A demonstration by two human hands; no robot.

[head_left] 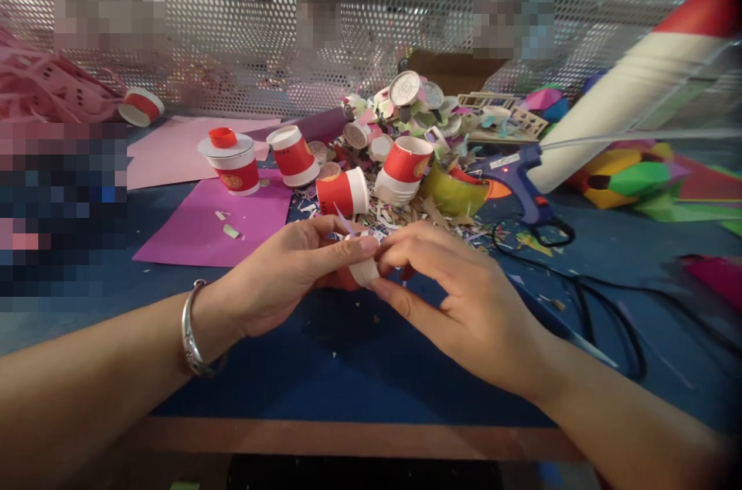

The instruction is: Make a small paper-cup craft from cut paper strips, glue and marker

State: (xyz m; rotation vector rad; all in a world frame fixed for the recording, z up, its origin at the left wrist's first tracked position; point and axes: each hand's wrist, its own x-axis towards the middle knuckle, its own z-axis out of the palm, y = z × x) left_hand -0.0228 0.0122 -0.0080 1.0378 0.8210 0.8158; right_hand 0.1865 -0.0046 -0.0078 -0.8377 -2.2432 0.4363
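- Head view shows both hands meeting low over the blue table (359, 366), pinching one small paper cup piece (365, 272) between them, just above the surface.
- Left hand (284, 277) lays its thumb and forefinger across the top of the piece; right hand (457, 297) closes on it from the other side with fingertips curled under. Both are clamped on it, neither is loose.
- That piece is red and white paper, and I would judge it very light, thin and easy to crush or crease; a gentle pinch at the rolled rim looks the safest hold, since the wall would buckle.
- A silver bangle (194, 331) sits on the left wrist, clear of the work.
- Just beyond the fingers lies a drift of paper scraps (417, 216), with red paper cups (343, 192) tipped over among them.
- Left of that, a capped cup (232, 161) stands on a magenta sheet (191, 231).
- To the right a blue glue gun (515, 173) rests on its stand, its black cord (585, 293) looping across the table near the right forearm; I would count that cord and the hot nozzle as the things most in the way.
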